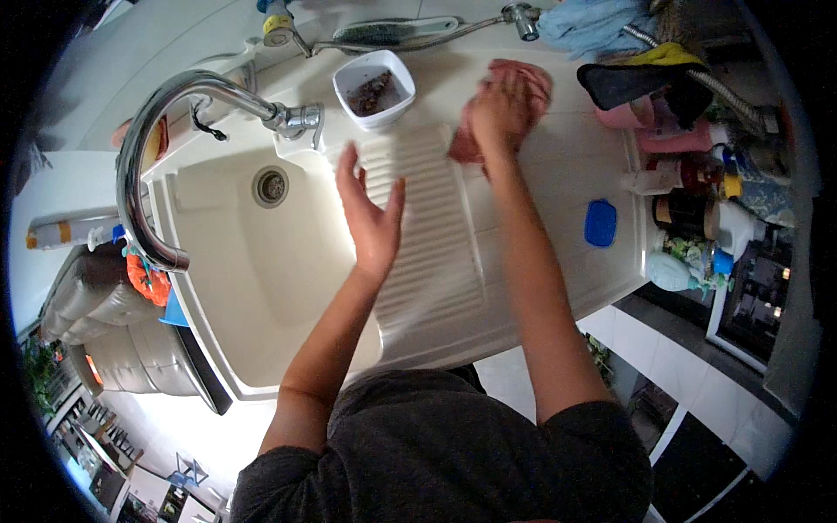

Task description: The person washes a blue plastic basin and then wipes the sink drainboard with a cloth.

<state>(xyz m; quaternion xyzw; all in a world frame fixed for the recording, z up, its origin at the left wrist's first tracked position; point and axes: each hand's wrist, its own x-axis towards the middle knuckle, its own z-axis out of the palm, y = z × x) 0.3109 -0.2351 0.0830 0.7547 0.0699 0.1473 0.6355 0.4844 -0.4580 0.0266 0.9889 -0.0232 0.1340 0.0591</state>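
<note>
My right hand (500,114) presses down on a crumpled reddish-pink cloth (467,140) at the back of the cream sink unit. The hand is blurred, and the cloth spreads out around it. Above the edge between the ribbed drainboard (425,261) and the sink basin (229,281) hovers my left hand (373,219), bare, with thumb and fingers apart. Beyond it stands a white square bowl (374,116) holding dark, wet-looking scraps. A chrome faucet (153,111) arches over the basin's left side. A metal drain strainer (271,187) sits in the basin floor.
A blue plastic lid (600,223) lies on the counter to the right. Bottles, including a pale teal one (670,271), line the right edge. A black-and-yellow cloth (628,78) and a light blue towel (592,26) hang at the back right. A brush (392,29) rests behind the bowl.
</note>
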